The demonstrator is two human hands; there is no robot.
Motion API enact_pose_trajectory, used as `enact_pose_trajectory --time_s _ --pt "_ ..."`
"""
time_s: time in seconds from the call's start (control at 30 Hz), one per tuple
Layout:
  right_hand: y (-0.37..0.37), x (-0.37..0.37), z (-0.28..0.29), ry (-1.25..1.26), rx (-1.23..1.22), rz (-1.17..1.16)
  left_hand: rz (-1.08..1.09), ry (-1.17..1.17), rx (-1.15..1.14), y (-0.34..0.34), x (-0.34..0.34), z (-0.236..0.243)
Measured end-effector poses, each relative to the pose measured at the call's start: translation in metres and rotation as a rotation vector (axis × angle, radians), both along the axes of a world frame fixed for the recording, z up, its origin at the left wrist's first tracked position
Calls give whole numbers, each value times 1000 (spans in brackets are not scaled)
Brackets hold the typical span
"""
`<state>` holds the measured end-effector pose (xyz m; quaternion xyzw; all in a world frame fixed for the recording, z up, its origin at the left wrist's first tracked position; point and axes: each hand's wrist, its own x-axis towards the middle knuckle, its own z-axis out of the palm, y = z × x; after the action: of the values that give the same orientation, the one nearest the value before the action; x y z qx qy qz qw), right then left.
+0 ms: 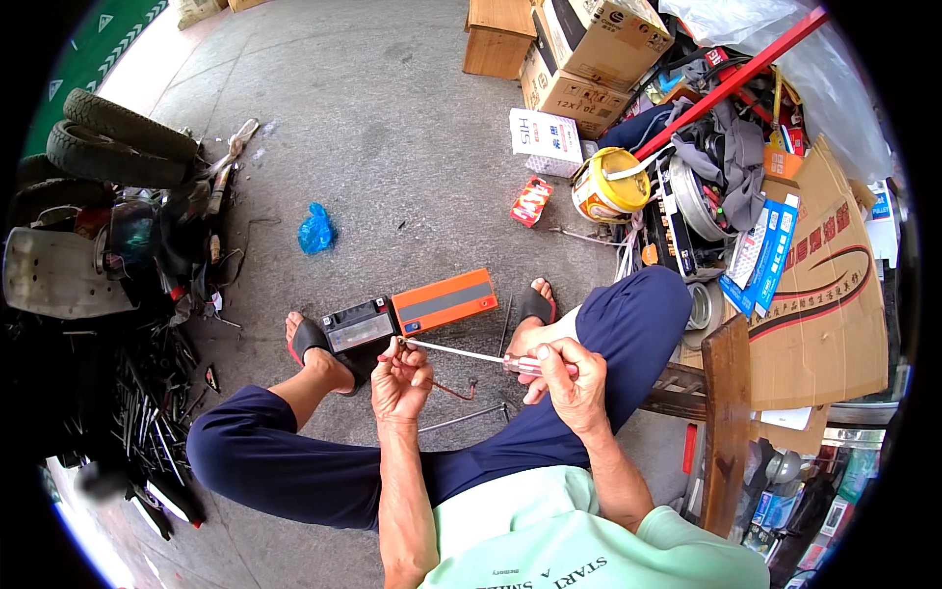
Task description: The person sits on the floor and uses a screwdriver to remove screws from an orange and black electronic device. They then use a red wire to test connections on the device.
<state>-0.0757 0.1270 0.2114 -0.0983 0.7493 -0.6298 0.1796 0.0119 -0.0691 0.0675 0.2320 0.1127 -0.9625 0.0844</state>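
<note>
My right hand (573, 385) is wrapped round the red-and-clear handle of a screwdriver (453, 351), whose long shaft points left. At the shaft's tip, the fingers of my left hand (400, 385) are pinched together on a short red cable (453, 393); its loose end hangs out to the right. A tiny piece at the screwdriver tip is too small to make out. Just beyond my hands, a black battery (359, 326) and an orange battery (445, 302) with a grey stripe sit end to end on the floor, between my feet.
A metal rod (463, 417) lies below my hands. Blue crumpled plastic (316, 230) and a red box (531, 201) are farther out. Tyres (123, 142) and scattered tools (147, 417) are at left. A yellow bucket (610, 185), cartons (579, 83) and a wooden bench (726, 422) stand at right.
</note>
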Motion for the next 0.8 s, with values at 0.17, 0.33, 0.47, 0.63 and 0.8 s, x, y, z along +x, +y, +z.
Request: enact_pose_trajectory --time_s 0.17,0.33,0.47,0.63,0.8 --pt "0 0 0 -20 2 14 -14 -41 -20 -1 1 -3" --pt "0 2 -4 -38 -1 3 -25 3 -7 -1 2 -6" --pt "-1 2 -5 -58 -7 -26 -4 9 7 -1 2 -11" --pt "0 2 -8 -23 31 -13 -54 -67 -89 1 0 -6" --pt "0 4 -5 327 198 109 -42 -130 -144 3 0 -5"
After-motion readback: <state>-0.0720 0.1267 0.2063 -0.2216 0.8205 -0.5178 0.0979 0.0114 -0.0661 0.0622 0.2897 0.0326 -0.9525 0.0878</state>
